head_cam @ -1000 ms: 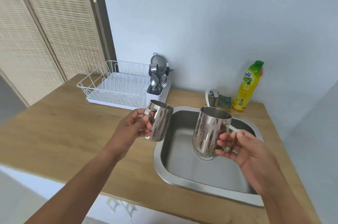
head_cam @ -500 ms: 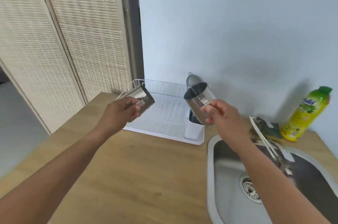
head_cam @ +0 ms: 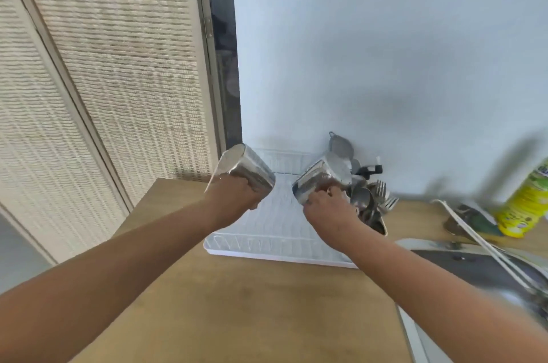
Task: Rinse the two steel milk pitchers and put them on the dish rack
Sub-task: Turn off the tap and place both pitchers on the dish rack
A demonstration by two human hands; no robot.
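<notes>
A pale wall is rising behind the wooden counter [head_cam: 237, 303] I am looking down on, with the white dish rack [head_cam: 275, 232] at the back. My left hand [head_cam: 234, 195] is clamped on one steel milk pitcher [head_cam: 244, 170], tilted above the rack. My right hand [head_cam: 326, 208] is gripping the second pitcher [head_cam: 321, 177], tipped, possibly mouth-down; blur is obscuring it, beside the cutlery holder [head_cam: 373, 211].
</notes>
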